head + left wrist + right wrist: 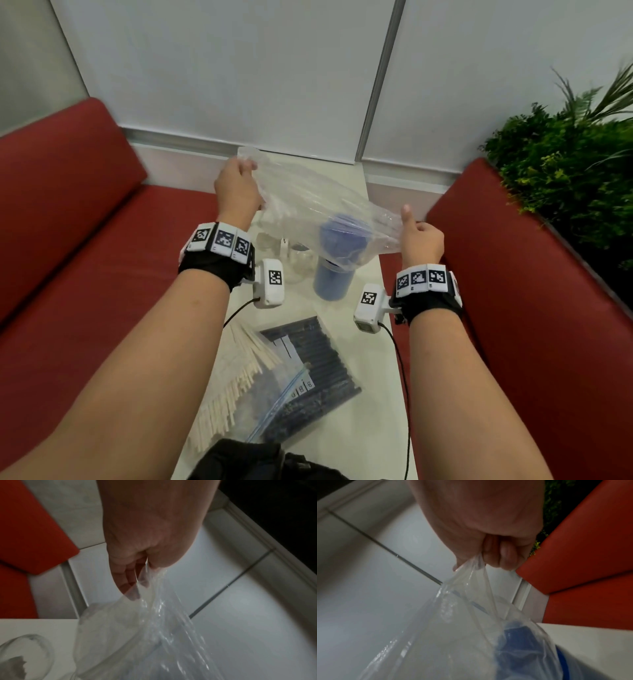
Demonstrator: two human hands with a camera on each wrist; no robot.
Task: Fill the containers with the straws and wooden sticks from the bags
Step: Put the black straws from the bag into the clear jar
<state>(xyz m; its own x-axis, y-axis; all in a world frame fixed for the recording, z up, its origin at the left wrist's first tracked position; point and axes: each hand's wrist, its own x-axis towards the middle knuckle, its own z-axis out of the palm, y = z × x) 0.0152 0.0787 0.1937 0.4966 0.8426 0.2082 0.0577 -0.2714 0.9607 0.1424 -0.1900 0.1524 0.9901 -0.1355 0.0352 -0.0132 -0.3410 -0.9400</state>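
I hold a clear plastic bag stretched in the air between both hands. My left hand grips its far upper end; in the left wrist view the fingers curl round the bunched plastic. My right hand pinches the near lower end, thumb up; in the right wrist view the fingers clamp the bag's edge. Below the bag's lower end stands a blue container holding blue straws. I cannot tell whether the bag holds clear straws.
Clear glass containers stand left of the blue one on the narrow white table. Nearer me lie a bag of wooden sticks and bags of black straws. Red sofas flank the table; a plant stands at the right.
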